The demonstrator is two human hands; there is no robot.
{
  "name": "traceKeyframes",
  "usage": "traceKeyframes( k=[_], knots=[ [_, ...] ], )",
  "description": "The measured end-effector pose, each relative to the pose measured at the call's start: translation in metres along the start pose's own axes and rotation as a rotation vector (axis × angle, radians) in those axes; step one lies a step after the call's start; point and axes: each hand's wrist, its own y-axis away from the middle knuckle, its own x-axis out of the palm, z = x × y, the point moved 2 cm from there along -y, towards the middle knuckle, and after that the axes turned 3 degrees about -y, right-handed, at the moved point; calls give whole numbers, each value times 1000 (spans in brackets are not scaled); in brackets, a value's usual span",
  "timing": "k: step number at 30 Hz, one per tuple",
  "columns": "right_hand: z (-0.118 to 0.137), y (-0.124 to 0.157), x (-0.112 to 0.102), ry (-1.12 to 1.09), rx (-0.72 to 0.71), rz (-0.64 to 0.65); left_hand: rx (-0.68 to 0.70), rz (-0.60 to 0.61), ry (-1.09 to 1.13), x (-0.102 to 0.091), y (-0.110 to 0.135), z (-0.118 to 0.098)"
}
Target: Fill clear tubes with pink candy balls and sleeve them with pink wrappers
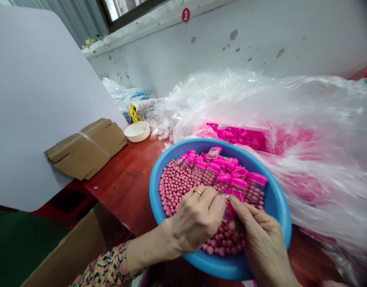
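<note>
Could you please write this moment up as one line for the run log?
Right hand: pinching pink-capped plastic vial | Left hand: beside vial | Blue basin: pink beads, more vials

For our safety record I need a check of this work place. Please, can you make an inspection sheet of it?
Surface: red-painted wooden table.
Job's things: blue plastic basin holding pink beads and clear vials with pink caps.
Clutter: large clear plastic bag with pink-capped vials inside; loose clear vials; white bowl; flattened cardboard.
Grippers: left hand, wearing a gold ring, curled over the beads beside a held vial; right hand pinches that vial.
Cables: nothing seen.
Surroundings: stained white wall with a red number 3 sticker; white board; cardboard box.
</note>
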Motion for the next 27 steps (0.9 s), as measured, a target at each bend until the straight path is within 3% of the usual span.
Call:
traceKeyframes(
  k=[4, 11, 16, 23, 27],
  knots=[
    [1, 1, -1, -22, -21, -52, 58, -7, 8, -7, 3, 2],
    [-4, -4, -3, -92, 2, -50, 43, -71, 56, -8, 17, 8],
    [-1, -2, -2, -83, 53, -76, 156, -98, 131, -7, 19, 8],
    [1, 4, -2, 56, 43, -120, -87, -137, 184, -2, 32, 12],
    [-1, 5, -4, -46, 13, -200, -352, -237, 199, -13, 33, 17]
  ],
)
